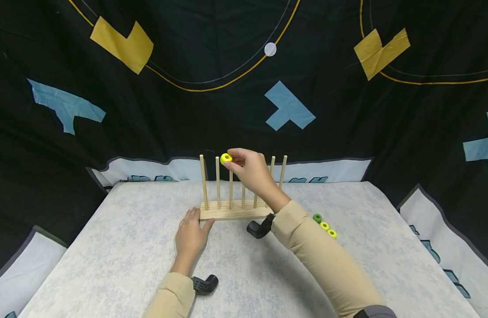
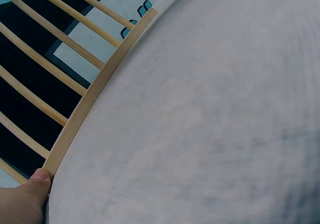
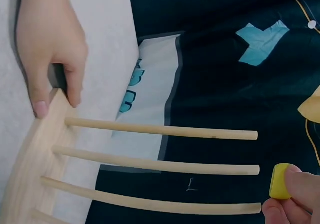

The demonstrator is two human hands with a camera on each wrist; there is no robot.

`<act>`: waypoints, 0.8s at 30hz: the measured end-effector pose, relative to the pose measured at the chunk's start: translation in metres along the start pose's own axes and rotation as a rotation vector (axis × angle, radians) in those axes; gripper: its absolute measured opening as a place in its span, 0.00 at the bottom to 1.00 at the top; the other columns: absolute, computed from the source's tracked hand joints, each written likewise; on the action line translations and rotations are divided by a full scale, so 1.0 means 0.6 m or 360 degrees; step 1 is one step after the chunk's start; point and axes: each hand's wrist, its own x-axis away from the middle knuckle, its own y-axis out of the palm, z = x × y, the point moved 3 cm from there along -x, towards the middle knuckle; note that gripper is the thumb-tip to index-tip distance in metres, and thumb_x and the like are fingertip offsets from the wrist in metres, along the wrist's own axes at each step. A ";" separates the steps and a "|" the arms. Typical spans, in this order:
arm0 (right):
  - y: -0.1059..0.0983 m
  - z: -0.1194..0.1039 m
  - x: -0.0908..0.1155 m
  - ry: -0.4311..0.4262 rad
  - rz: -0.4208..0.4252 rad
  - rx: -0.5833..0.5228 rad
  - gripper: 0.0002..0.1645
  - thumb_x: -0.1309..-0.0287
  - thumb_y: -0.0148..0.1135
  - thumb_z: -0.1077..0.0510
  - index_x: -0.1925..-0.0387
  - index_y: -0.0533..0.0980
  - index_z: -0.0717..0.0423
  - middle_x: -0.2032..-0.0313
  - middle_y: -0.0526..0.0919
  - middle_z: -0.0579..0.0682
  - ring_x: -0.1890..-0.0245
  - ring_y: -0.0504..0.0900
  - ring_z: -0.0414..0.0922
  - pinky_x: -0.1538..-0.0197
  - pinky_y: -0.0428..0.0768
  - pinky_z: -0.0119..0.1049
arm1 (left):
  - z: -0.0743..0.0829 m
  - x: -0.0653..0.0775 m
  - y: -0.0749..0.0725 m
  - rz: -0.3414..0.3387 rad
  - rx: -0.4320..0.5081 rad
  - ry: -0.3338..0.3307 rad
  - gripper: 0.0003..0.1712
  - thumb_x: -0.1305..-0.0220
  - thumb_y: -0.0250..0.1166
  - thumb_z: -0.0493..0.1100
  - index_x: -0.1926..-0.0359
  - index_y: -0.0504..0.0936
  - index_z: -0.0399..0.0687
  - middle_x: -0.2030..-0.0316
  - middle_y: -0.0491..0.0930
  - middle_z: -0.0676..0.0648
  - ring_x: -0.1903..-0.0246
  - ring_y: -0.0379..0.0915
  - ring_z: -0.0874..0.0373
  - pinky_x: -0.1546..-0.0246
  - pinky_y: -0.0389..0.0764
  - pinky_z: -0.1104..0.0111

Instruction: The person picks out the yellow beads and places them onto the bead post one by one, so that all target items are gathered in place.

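Note:
A wooden peg stand point(image 1: 233, 213) with several upright pegs stands on the table. At its left end my left hand point(image 1: 190, 234) grips the base; in the right wrist view the thumb and fingers of that left hand point(image 3: 52, 49) lie on either side of the base end. My right hand point(image 1: 249, 170) pinches a yellow bead point(image 1: 226, 158) between thumb and fingers, up at the height of the peg tops. The bead's hole shows in the head view. Seen from the right wrist, the yellow bead point(image 3: 280, 181) is just past the peg tips, apart from them.
To the right of the stand, a green bead point(image 1: 317, 218) and two yellow beads point(image 1: 324, 226) lie in a slanting row, beside my right sleeve point(image 1: 319, 251). A black curtain point(image 1: 212, 119) with tape pieces hangs behind the pale table point(image 1: 120, 247).

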 end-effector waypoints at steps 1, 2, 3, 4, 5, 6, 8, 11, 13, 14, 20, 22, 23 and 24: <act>0.002 -0.002 -0.005 0.0012 -0.0009 -0.0005 0.22 0.37 0.67 0.56 0.42 0.79 0.56 0.50 0.86 0.50 0.53 0.87 0.42 0.51 0.85 0.29 | 0.000 0.000 0.000 0.0001 0.0000 -0.0001 0.41 0.32 0.61 0.59 0.31 0.66 0.33 0.29 0.65 0.33 0.27 0.57 0.38 0.27 0.61 0.47; 0.004 -0.004 -0.009 0.0021 -0.0015 -0.0008 0.22 0.37 0.67 0.56 0.42 0.78 0.55 0.49 0.86 0.50 0.53 0.86 0.42 0.51 0.85 0.29 | 0.000 0.000 0.000 0.0005 0.0003 0.0000 0.41 0.32 0.61 0.59 0.31 0.66 0.33 0.30 0.65 0.33 0.27 0.57 0.38 0.28 0.61 0.46; 0.006 -0.006 -0.014 0.0034 -0.0023 -0.0018 0.23 0.37 0.67 0.56 0.42 0.78 0.55 0.49 0.86 0.50 0.52 0.86 0.42 0.51 0.85 0.29 | 0.000 0.000 -0.001 0.0008 0.0007 -0.0002 0.41 0.32 0.62 0.59 0.31 0.66 0.33 0.30 0.65 0.33 0.27 0.58 0.38 0.28 0.62 0.45; 0.009 -0.008 -0.018 0.0046 -0.0030 -0.0026 0.23 0.37 0.67 0.56 0.41 0.78 0.55 0.49 0.86 0.50 0.52 0.86 0.42 0.51 0.85 0.29 | 0.000 0.000 -0.001 0.0008 0.0010 -0.0005 0.41 0.32 0.62 0.59 0.31 0.67 0.33 0.30 0.65 0.34 0.27 0.58 0.38 0.29 0.63 0.45; 0.012 -0.010 -0.021 0.0056 -0.0034 -0.0038 0.23 0.37 0.67 0.56 0.41 0.78 0.55 0.49 0.86 0.50 0.52 0.86 0.42 0.51 0.85 0.29 | 0.000 0.001 -0.001 0.0009 0.0014 -0.0008 0.41 0.32 0.62 0.59 0.31 0.67 0.34 0.30 0.65 0.34 0.27 0.58 0.38 0.29 0.63 0.45; 0.015 -0.012 -0.025 0.0070 -0.0037 -0.0048 0.23 0.37 0.67 0.56 0.41 0.78 0.55 0.49 0.86 0.50 0.52 0.86 0.42 0.50 0.85 0.29 | 0.001 0.001 -0.001 0.0011 0.0018 -0.0008 0.41 0.32 0.62 0.59 0.31 0.67 0.34 0.30 0.65 0.34 0.27 0.58 0.38 0.29 0.64 0.44; 0.021 -0.015 -0.030 0.0084 -0.0041 -0.0066 0.23 0.37 0.67 0.56 0.41 0.78 0.55 0.48 0.86 0.50 0.51 0.86 0.42 0.49 0.84 0.29 | 0.001 0.001 -0.001 0.0018 0.0019 -0.0008 0.41 0.32 0.62 0.59 0.31 0.67 0.34 0.30 0.66 0.34 0.28 0.58 0.38 0.30 0.64 0.44; 0.034 -0.021 -0.036 0.0087 -0.0049 -0.0094 0.23 0.37 0.66 0.57 0.40 0.77 0.55 0.47 0.85 0.51 0.49 0.86 0.42 0.46 0.83 0.29 | 0.001 0.002 -0.002 0.0028 0.0019 -0.0013 0.41 0.33 0.63 0.59 0.31 0.68 0.34 0.30 0.66 0.34 0.28 0.59 0.38 0.30 0.65 0.44; 0.043 -0.024 -0.038 0.0082 -0.0051 -0.0105 0.24 0.37 0.66 0.57 0.40 0.77 0.55 0.46 0.85 0.51 0.49 0.85 0.43 0.46 0.83 0.29 | 0.001 0.002 -0.002 0.0031 0.0027 -0.0014 0.41 0.33 0.63 0.58 0.31 0.68 0.34 0.30 0.66 0.34 0.28 0.59 0.38 0.30 0.65 0.43; 0.047 -0.026 -0.039 0.0077 -0.0049 -0.0111 0.24 0.36 0.66 0.57 0.40 0.77 0.55 0.46 0.85 0.51 0.49 0.85 0.43 0.46 0.83 0.29 | 0.001 0.002 -0.003 0.0031 0.0030 -0.0014 0.41 0.33 0.64 0.58 0.31 0.68 0.34 0.30 0.66 0.34 0.28 0.59 0.38 0.30 0.65 0.43; 0.069 -0.031 -0.044 0.0049 -0.0006 -0.0110 0.24 0.37 0.66 0.58 0.40 0.77 0.55 0.47 0.86 0.50 0.50 0.86 0.43 0.47 0.83 0.26 | 0.001 0.002 -0.004 0.0039 0.0041 -0.0016 0.40 0.33 0.64 0.58 0.31 0.68 0.35 0.30 0.66 0.34 0.28 0.59 0.38 0.31 0.65 0.42; 0.074 -0.032 -0.046 0.0033 0.0007 -0.0100 0.24 0.37 0.66 0.58 0.40 0.77 0.56 0.47 0.86 0.50 0.51 0.86 0.42 0.47 0.82 0.25 | 0.001 0.003 -0.004 0.0039 0.0043 -0.0015 0.40 0.33 0.64 0.58 0.31 0.68 0.35 0.30 0.66 0.34 0.28 0.59 0.37 0.31 0.65 0.41; 0.075 -0.033 -0.048 0.0026 0.0010 -0.0094 0.24 0.37 0.66 0.58 0.40 0.77 0.56 0.48 0.85 0.51 0.51 0.85 0.42 0.47 0.82 0.25 | 0.002 0.003 -0.005 0.0035 0.0044 -0.0013 0.40 0.33 0.64 0.58 0.31 0.68 0.35 0.30 0.66 0.34 0.28 0.59 0.37 0.31 0.65 0.41; 0.076 -0.034 -0.050 0.0020 0.0009 -0.0088 0.24 0.36 0.66 0.59 0.40 0.77 0.56 0.48 0.85 0.51 0.51 0.85 0.43 0.47 0.82 0.25 | 0.002 0.003 -0.005 0.0032 0.0042 -0.0013 0.40 0.33 0.64 0.58 0.31 0.68 0.35 0.30 0.66 0.34 0.29 0.59 0.36 0.32 0.65 0.41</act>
